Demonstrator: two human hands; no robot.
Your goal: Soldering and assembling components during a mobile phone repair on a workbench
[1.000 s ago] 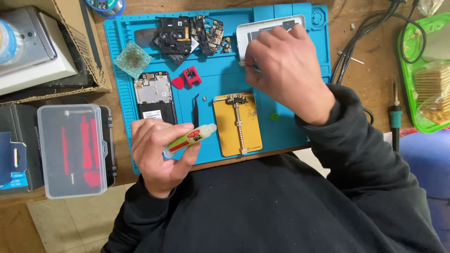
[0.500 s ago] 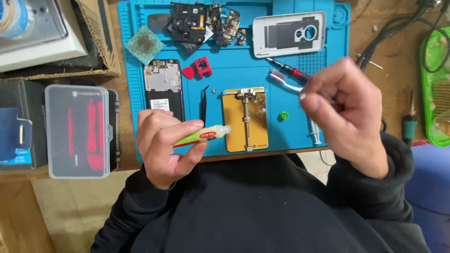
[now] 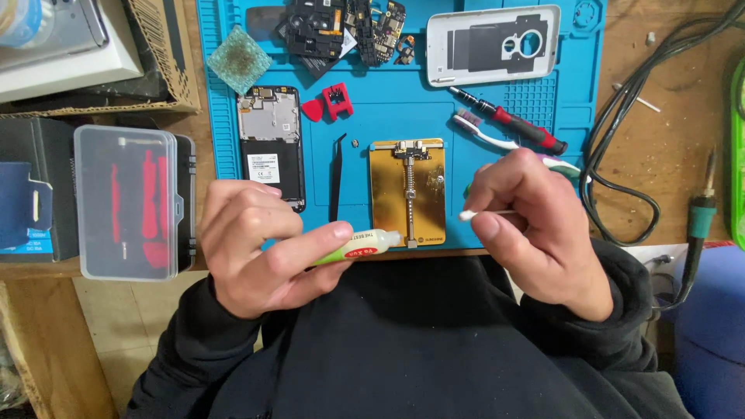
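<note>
My left hand grips a small green and white tube at the near edge of the blue work mat, nozzle pointing right. My right hand pinches a white cotton swab, its tip pointing left toward the tube. Between the hands lies a gold clamp plate. An opened phone body lies above my left hand, with black tweezers beside it.
A white phone back cover, circuit boards, red parts, a red-black screwdriver and a toothbrush lie on the mat. A clear tool case sits left. Black cables and a soldering iron lie right.
My right hand came back from the far side of the mat toward me and now holds a cotton swab near the tube. The left hand kept hold of the tube.
</note>
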